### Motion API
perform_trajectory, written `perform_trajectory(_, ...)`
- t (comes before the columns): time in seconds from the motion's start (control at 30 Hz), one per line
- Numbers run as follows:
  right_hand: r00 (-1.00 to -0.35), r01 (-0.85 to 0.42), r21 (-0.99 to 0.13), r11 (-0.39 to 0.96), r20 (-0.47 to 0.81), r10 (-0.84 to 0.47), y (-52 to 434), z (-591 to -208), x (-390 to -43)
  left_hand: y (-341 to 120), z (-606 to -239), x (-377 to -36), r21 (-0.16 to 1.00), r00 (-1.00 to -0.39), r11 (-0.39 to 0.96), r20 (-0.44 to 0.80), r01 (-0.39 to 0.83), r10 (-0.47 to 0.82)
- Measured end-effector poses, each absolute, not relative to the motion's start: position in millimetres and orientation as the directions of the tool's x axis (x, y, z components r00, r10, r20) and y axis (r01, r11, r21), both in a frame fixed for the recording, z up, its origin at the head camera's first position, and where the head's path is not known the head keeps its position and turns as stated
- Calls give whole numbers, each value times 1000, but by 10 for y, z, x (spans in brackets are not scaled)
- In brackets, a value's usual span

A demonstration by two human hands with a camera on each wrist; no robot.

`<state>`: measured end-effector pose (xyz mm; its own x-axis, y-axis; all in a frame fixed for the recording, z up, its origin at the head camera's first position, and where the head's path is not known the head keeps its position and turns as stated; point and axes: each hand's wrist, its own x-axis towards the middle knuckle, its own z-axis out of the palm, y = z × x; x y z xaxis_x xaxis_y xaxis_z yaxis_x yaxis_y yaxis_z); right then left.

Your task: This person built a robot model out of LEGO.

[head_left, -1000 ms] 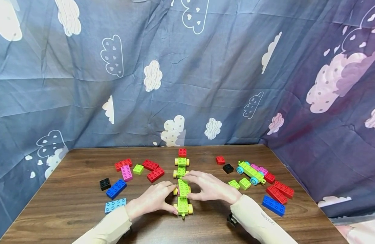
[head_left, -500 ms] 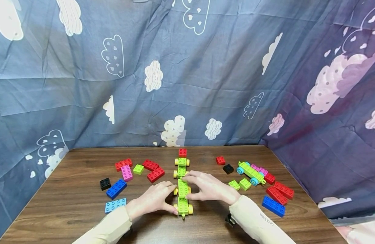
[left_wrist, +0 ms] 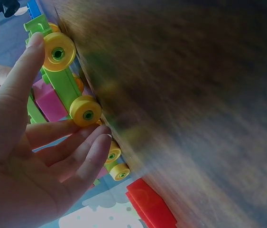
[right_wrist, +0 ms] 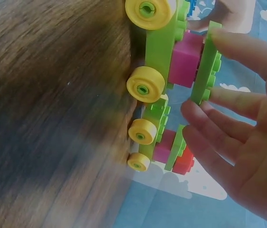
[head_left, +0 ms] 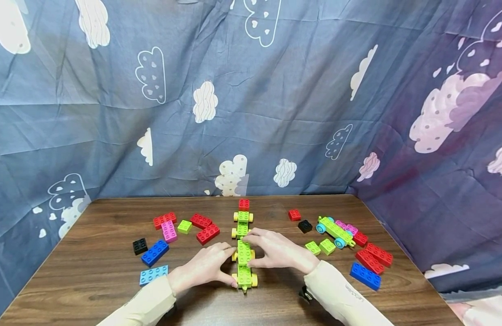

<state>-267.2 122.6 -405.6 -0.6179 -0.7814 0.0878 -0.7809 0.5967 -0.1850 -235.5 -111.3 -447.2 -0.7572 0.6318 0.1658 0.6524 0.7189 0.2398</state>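
Green wheeled car (head_left: 244, 265) sits at table (head_left: 92, 271) near edge, just nearer than the second car (head_left: 242, 223). Left hand (head_left: 202, 270) and right hand (head_left: 277, 250) pinch its sides. Light, rigid plastic; likely rolls, top plate may pop off. Best held low by the chassis.

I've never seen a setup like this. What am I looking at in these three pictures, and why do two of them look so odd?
No machine here: a person wears three cameras. The head view looks down at a wooden table strewn with toy bricks. The two sideways close-ups come from cameras on each wrist, hence the tilt and blur. The left hand and right hand hold, from either side, a green wheeled brick train with yellow wheels. The right wrist view shows pink bricks between its green base and a green plate on top. Another wheeled car sits to the right, with loose red bricks and blue bricks around.
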Motion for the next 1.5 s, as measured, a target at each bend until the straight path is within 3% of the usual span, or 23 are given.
perform_trajectory(0.8, -624, -775, -195, 601, 88, -776, 1195, -4081, -2689, -1122, -4459, -2331, 221, -751, 717, 186, 661, 634)
perform_trajectory(1.5, -652, -740, -286, 609, 79, -754, 1254, -4114, -2672, -1099, -4460, -2342, 231, -764, 729, 157, 645, 626)
